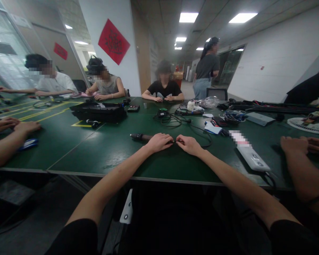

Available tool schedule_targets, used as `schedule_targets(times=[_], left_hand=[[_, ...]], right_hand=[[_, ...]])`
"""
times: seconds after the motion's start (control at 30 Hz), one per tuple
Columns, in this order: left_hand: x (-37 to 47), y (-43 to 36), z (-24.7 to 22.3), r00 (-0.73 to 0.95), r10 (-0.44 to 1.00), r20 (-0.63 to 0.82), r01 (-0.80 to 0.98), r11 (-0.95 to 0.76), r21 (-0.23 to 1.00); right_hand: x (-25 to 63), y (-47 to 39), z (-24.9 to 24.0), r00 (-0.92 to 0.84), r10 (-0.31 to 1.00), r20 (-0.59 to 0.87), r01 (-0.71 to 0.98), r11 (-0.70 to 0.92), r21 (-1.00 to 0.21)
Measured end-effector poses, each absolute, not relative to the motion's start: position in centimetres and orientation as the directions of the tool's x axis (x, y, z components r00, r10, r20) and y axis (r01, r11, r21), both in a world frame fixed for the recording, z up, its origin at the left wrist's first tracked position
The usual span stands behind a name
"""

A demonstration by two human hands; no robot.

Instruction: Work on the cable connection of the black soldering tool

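The green table (108,152) spans the view, its near edge just in front of the person. Toward its far edge, left of centre, sits a black tray (98,112); near the right end lies a round white grille (308,125). A dark cylindrical tool (146,137) lies near the middle of the near edge, its narrow tip toward the left end. The left hand (160,142) closes its fingers over the tool's other end. Just beside it, the right hand (188,144) pinches the end of a thin black cable (210,137), which curves back toward the far edge.
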State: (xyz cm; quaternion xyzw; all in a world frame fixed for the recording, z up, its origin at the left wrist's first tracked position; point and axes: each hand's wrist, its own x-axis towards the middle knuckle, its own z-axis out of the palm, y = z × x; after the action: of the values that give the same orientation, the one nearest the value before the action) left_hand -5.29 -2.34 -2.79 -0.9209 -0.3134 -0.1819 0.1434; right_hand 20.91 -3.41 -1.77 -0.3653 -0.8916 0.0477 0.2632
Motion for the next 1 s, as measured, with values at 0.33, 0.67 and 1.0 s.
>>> schedule_targets(times=[0.33,0.67,1.0], left_hand=[[-4.8,-3.8,-2.7,0.676,0.563,0.476,0.677,-0.73,-0.097],[-4.6,-3.8,-2.8,0.665,0.587,0.462,0.688,-0.722,-0.073],[-4.2,-3.8,-2.5,0.681,0.586,0.439,0.695,-0.706,-0.136]], right_hand=[[19.8,-5.0,-1.3,-0.554,0.707,0.44,0.722,0.671,-0.17],[19.2,-5.3,-1.2,-0.509,0.79,0.341,0.801,0.58,-0.147],[19.2,-5.3,-1.2,-0.509,0.785,0.354,0.804,0.58,-0.132]])
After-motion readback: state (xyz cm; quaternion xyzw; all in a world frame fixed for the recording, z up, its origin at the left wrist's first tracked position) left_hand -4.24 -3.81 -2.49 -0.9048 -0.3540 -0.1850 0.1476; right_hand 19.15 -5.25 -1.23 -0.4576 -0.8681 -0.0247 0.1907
